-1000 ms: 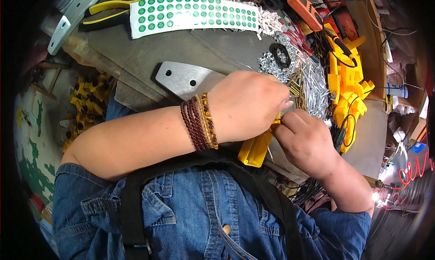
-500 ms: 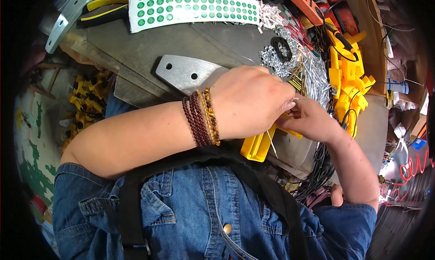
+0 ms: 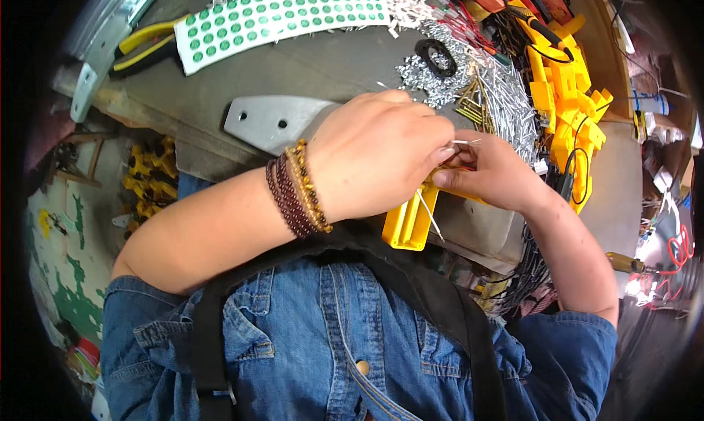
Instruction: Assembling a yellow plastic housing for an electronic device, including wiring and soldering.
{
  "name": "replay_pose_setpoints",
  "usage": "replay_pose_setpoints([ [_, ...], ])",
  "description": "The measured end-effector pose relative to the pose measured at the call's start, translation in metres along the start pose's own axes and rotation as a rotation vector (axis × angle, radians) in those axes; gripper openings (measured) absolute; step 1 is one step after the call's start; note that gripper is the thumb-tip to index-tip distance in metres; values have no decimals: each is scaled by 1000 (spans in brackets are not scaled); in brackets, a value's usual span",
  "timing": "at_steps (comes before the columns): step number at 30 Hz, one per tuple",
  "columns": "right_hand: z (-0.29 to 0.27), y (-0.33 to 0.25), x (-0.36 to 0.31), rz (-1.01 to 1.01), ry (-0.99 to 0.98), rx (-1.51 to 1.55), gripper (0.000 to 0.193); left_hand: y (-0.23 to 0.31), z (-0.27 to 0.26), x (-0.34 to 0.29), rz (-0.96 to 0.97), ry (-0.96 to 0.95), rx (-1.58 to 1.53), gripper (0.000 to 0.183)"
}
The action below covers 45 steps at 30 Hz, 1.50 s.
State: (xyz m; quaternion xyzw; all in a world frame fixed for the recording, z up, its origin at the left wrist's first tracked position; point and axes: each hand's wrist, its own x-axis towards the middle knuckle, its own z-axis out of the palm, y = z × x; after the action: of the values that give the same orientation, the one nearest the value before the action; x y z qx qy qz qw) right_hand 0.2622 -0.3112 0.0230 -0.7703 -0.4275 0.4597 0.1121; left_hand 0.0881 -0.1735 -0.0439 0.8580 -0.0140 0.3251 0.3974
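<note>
One yellow plastic casing is pointing lengthwise bodyward from the nearer left hand — right hand alongside (can't tell either grip).

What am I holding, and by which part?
A yellow plastic part, apparently by its far end, between left grip and right grip; exact contact hidden.

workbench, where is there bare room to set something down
The widest bare patch of the workbench lies between the sticker sheet and the metal plate. A smaller one shows just nearer than the right hand, beside the yellow casing. The right side is crowded with small metal pieces and yellow parts; pliers occupy the far left.
</note>
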Motion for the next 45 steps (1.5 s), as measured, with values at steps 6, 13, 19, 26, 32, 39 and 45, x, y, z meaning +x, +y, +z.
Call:
replay_pose_setpoints([
  [6,0,5,-43,-379,432,-278,15,10,-4,18,-79,-218,151,15],
  [13,24,22,-50,-516,739,-220,11,12,0,41,-195,-503,193,16],
  [19,32,34,-44,-519,833,-152,16,11,-1,37,-114,-440,148,14],
  [26,34,35,-39,-438,855,-28,17,22,8,40,-204,-318,175,11],
  [32,35,37,-41,-447,894,-33,18,17,8,38,-33,-366,154,12],
  [39,37,34,-39,-507,964,-43,19,15,9,46,-161,-480,19,19],
  [45,40,30,-43,-388,945,76,19,21,-2,54,-386,-557,-154,15],
])
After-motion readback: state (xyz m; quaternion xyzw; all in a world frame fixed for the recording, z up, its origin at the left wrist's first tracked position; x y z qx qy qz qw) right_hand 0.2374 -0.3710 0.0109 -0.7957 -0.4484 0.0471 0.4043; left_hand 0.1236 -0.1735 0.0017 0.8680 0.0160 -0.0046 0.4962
